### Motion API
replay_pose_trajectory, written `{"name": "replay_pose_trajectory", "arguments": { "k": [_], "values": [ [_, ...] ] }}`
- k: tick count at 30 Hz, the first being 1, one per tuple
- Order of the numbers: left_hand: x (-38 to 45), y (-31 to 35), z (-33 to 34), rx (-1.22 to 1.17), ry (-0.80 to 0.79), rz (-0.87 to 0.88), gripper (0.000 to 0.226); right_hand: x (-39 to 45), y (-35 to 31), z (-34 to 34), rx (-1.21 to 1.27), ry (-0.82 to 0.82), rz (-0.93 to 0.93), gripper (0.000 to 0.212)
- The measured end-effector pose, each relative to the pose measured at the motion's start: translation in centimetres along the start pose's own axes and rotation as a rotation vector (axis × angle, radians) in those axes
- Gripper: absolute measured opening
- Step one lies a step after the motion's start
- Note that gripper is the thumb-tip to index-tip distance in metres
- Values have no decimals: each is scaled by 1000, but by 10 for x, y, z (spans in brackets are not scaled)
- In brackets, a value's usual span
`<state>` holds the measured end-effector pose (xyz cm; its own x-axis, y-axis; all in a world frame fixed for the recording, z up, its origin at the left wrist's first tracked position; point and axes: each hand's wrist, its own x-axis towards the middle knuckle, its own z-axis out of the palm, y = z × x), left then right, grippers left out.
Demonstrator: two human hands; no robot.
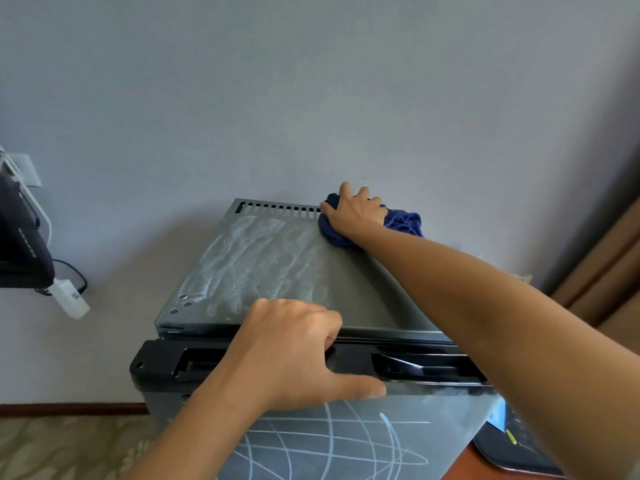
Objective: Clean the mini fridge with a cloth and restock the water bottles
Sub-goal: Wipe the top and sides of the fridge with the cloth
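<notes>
The mini fridge (277,271) sits in the middle of the frame against a pale wall (311,81), seen from above, its grey top streaked with whitish smears across the left and centre. A row of vent slots (277,208) runs along the back edge of the top. The right hand (353,213) reaches to the upper right corner of that top and presses flat on a bunched dark blue cloth (403,221), fingers spread over it, so the grip is laid open on the cloth rather than closed around it; part of the cloth spills out to the right of the hand, at the fridge's far edge near the wall. The left hand (294,351) rests at the front of the fridge, lower centre of the frame, fingers curled over the black top strip of the door (159,362) and thumb stretched out along its front, a loose hold on the door's upper edge. The door face (346,445) below carries white scribbled lines. At the left edge of the frame a dark device (20,244) with a white adapter (69,299) and cable hangs near the wall. At the lower right a dark object (512,445) lies on a reddish desk (464,469). No water bottles show anywhere in view.
</notes>
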<state>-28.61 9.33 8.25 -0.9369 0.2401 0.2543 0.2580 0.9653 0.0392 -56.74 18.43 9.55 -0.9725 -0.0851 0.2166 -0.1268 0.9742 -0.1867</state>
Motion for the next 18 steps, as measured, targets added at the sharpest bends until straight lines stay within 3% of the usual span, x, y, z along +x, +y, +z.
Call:
{"name": "replay_pose_trajectory", "arguments": {
  "k": [4, 6, 11, 15, 18],
  "values": [
    [-1, 1, 0, 4, 23, 16, 83, -39, 18, -17, 19, -198, -145, 90],
    [-2, 1, 1, 5, 54, 27, 83, -68, 28, -24, 11, -231, -206, 89],
    [-6, 0, 3, -2, 113, 65, 80, -155, 55, -47, 2, -57, -365, 46],
    [-17, -14, 0, -18, 163, 120, 66, -221, 75, -69, 46, -60, -541, 62],
    [-25, -39, -4, 82, 207, 162, 70, -245, 82, -70, 38, -56, -594, 69]
  ]
}}
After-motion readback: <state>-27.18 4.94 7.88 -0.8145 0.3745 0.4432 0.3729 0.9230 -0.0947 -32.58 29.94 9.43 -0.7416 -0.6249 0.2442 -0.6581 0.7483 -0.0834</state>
